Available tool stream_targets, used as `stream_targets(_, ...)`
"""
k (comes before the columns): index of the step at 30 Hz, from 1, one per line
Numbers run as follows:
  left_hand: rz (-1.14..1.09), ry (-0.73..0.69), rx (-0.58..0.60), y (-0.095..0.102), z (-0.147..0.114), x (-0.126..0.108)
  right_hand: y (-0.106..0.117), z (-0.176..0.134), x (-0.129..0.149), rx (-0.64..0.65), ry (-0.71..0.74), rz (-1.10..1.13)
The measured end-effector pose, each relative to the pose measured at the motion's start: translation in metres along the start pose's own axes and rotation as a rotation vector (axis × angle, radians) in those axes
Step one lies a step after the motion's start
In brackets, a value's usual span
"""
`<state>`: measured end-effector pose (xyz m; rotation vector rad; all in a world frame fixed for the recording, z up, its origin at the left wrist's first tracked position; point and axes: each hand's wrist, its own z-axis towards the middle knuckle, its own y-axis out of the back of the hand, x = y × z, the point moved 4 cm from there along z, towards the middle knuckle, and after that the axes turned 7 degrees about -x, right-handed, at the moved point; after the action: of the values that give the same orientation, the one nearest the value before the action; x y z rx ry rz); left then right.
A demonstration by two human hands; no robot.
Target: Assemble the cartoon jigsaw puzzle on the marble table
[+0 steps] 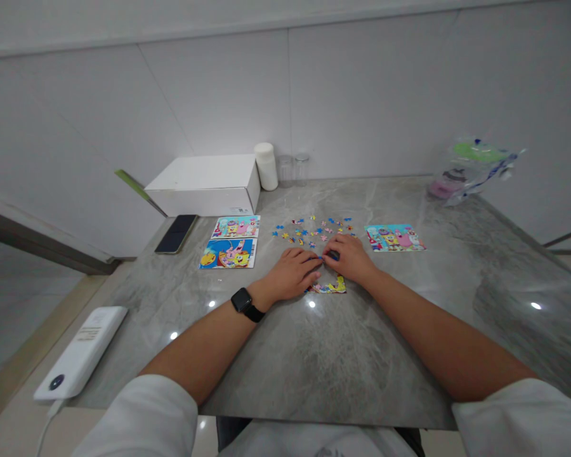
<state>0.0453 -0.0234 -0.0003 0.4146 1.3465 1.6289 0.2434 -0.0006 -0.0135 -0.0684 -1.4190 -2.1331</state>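
- Fingers of the left hand (292, 273) and right hand (347, 256), curled, nearly meet over the partly joined puzzle (330, 288), a blue piece (320, 257) at their tips; whether pinched, I cannot tell
- Best align edges before pressing
- Loose pieces (319, 230) lie beyond the puzzle

white box (202, 181) | white bottle (266, 167) beside it | two glasses (301, 170) | dark phone (177, 234) | cabled white device (83, 349) | plastic bag (471, 170), far right

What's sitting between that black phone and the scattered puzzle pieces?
A light-blue cartoon card and, just nearer, a deep-blue cartoon card lie between the phone and puzzle pieces, with grey tabletop showing too, in the head view.
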Motion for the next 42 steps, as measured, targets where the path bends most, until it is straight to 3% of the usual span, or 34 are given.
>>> stream_targets(11,0.017,-0.008,-0.003,-0.002,0.001,-0.002,-0.003,0.001,-0.005,0.006,-0.037,0.041)
stream_targets(17,0.009,-0.008,-0.007,-0.001,0.001,-0.002,0.018,0.007,-0.014,-0.052,-0.021,0.079)
stream_targets(21,-0.001,-0.002,-0.005,-0.001,0.001,-0.002,0.029,0.007,-0.014,0.040,0.008,0.047)
stream_targets(28,0.013,-0.003,-0.010,-0.002,0.001,-0.002,0.017,0.001,-0.008,0.229,0.034,-0.067)
stream_targets(42,0.012,0.007,-0.010,-0.001,0.000,-0.001,0.017,0.001,-0.014,0.220,-0.013,-0.045)
